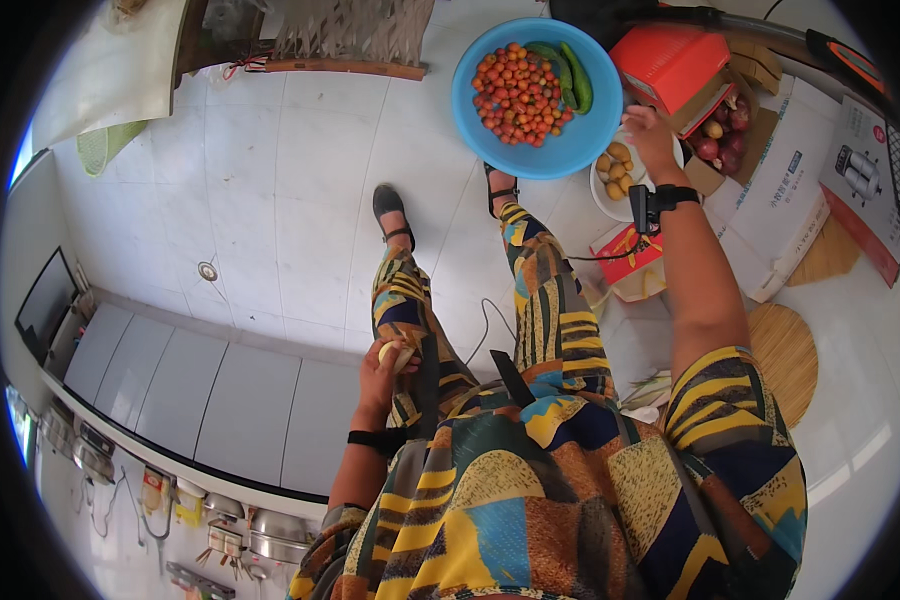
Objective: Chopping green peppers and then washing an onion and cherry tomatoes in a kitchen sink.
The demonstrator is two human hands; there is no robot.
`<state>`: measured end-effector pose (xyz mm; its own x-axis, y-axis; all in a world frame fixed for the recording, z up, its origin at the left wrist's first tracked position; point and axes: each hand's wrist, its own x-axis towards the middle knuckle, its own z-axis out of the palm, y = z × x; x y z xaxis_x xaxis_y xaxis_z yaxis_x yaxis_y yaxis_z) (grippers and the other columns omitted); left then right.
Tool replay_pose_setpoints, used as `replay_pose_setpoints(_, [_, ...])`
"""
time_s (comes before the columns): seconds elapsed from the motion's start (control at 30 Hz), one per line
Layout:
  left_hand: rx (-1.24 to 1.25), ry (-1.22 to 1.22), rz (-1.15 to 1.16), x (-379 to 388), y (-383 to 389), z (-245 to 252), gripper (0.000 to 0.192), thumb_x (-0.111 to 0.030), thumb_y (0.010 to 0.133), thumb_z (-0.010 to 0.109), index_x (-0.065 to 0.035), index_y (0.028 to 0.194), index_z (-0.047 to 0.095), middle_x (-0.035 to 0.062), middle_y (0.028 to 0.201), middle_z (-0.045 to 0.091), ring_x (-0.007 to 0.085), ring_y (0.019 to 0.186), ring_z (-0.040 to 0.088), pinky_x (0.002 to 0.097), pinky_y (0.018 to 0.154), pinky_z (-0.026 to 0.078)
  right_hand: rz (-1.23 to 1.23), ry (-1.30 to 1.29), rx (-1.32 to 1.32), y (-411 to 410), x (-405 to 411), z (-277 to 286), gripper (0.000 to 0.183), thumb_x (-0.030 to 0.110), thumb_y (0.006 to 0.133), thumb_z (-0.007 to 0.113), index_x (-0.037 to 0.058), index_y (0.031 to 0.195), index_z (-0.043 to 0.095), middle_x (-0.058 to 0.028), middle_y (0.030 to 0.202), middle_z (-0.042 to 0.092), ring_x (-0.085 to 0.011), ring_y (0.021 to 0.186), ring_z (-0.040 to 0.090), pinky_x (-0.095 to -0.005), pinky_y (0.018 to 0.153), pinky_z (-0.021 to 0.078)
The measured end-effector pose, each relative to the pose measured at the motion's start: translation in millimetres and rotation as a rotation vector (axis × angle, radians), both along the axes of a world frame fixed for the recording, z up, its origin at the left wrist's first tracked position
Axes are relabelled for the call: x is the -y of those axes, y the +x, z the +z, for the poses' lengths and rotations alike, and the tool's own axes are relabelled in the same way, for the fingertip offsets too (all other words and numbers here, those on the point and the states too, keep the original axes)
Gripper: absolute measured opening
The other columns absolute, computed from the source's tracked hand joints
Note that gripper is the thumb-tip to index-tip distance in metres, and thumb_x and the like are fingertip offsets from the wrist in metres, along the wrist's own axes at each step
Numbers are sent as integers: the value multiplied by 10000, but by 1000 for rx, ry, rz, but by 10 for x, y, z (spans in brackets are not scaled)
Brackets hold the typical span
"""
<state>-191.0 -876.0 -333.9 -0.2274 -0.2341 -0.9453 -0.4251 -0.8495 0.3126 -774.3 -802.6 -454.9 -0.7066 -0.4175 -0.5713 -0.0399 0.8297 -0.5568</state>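
Observation:
My left hand [382,375], low by my left thigh, is closed around a pale yellow, rounded piece of produce [399,357], possibly a peeled potato. My right hand [651,142] reaches out over the far right rim of a white bowl [601,201] that holds several small potatoes [616,171]. I cannot make out whether its fingers hold anything. Just left of that hand stands a light blue plastic basin [465,127], with many small red-orange tomatoes [521,94] and green cucumbers [579,79] inside.
Red onions [724,135] fill an open cardboard box beside a red box [664,64]. A large white carton [776,187], a red gift bag [622,255] and a round woven mat [784,364] lie to the right. Grey cabinets [247,412] line the left. A thin cable [487,322] runs between my legs.

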Motion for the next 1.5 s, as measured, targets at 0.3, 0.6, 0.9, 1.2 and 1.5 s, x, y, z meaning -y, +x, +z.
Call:
replay_pose_setpoints(0.3, [109,133,130,0,-127,-335,367,-331,995,506,14,1111,554,170,905,662,243,702,687,293,597,568,503,237,89,528,108,-1181,387,224,861,686,19,1177,598,-145,1081,676,-255,984,650,-350,850,509])
replay_pose_setpoints(0.6, [52,133,257,189,-347,-542,467,-421,995,460,29,1100,532,183,941,638,237,691,661,290,559,549,468,344,109,507,240,-2008,372,186,894,611,-16,1204,576,-179,1134,665,-309,1048,642,-377,890,500])
replay_pose_setpoints(0.9, [50,64,224,431,-620,-464,588,-538,967,440,36,1082,494,192,930,598,242,664,636,281,490,527,441,331,94,592,247,-2687,492,244,895,625,31,1321,500,-197,1299,575,-336,1173,578,-426,969,473])
replay_pose_setpoints(1.2, [33,66,187,483,-689,-402,602,-532,953,498,55,1086,474,223,930,600,256,683,651,305,514,560,497,284,-171,870,361,-3202,513,233,862,665,47,1315,513,-192,1324,517,-358,1190,539,-425,986,466])
replay_pose_setpoints(1.5, [19,68,174,543,-753,-343,605,-523,949,519,58,1109,466,235,954,602,274,698,657,323,541,573,362,162,223,1093,561,-3079,343,181,822,664,65,1140,611,-146,1182,550,-347,1084,558,-412,928,500])
